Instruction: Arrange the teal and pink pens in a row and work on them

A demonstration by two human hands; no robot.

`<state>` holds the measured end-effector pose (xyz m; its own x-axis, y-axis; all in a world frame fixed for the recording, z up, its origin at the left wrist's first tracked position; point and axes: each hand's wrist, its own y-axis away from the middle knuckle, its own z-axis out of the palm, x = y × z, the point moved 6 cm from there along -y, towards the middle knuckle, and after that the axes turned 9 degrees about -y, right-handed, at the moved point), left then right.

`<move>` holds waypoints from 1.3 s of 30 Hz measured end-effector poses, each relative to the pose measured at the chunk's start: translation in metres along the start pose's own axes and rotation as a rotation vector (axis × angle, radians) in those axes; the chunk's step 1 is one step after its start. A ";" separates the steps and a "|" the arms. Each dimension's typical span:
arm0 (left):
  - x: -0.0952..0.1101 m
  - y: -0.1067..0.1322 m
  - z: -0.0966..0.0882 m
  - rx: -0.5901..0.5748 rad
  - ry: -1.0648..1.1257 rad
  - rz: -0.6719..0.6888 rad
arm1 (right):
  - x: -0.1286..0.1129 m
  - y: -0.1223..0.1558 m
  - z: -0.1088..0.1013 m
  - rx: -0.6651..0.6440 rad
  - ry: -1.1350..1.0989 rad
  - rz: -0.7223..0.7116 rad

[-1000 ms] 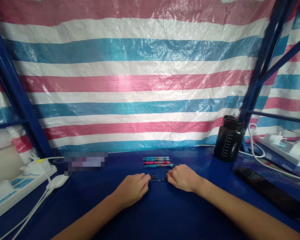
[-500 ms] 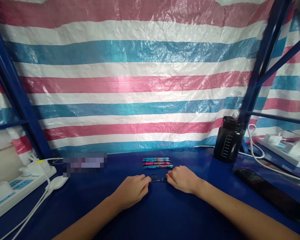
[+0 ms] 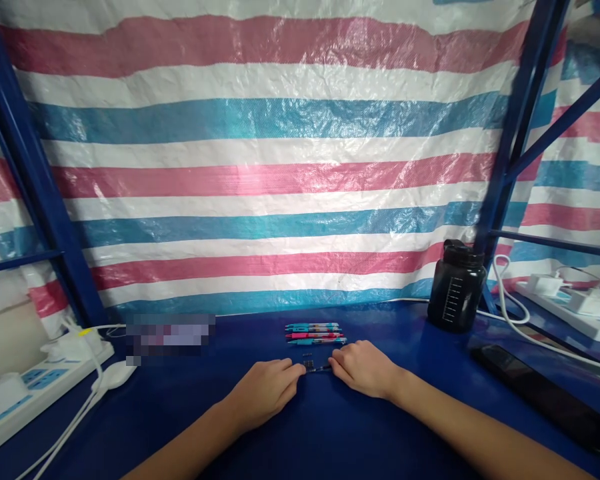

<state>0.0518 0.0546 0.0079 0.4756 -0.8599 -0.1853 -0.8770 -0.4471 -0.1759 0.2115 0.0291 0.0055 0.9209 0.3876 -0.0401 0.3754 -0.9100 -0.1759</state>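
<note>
A thin, dark pen-like stick [image 3: 320, 369] spans the gap between my two hands, low over the blue desk. My right hand [image 3: 364, 369] is closed around its right end. At the left end, the fingers of my left hand [image 3: 274, 390] are pinched together; what lies between those fingertips is too small to make out. Several tiny dark pieces [image 3: 308, 364] lie just beyond the stick, close to my left fingertips. Farther back, several pens [image 3: 315, 335] with blue, teal and red parts rest side by side in a stack of rows.
A black bottle [image 3: 457, 287] stands at the back right, with a dark phone [image 3: 540, 393] in front of it. White cables and power strips [image 3: 45, 377] lie at the left; another strip [image 3: 575, 310] is at the right. Striped sheeting [image 3: 280, 180] hangs behind the desk [image 3: 300, 440].
The left end of the stick now meets my left fingertips, where a small gap showed before. My hands have come slightly closer together. The whole view has shifted down a little.
</note>
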 end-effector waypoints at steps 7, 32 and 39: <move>-0.001 0.001 0.001 0.052 0.000 0.014 | -0.004 -0.001 -0.001 0.031 0.012 -0.044; -0.009 -0.001 0.012 -0.005 0.019 -0.164 | -0.008 0.000 -0.002 0.058 -0.014 -0.092; -0.008 -0.003 0.011 0.014 -0.147 -0.143 | -0.007 -0.001 -0.001 0.068 -0.008 -0.088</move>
<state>0.0511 0.0650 -0.0007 0.6010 -0.7424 -0.2961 -0.7993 -0.5576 -0.2241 0.2045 0.0270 0.0066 0.8838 0.4669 -0.0291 0.4464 -0.8604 -0.2458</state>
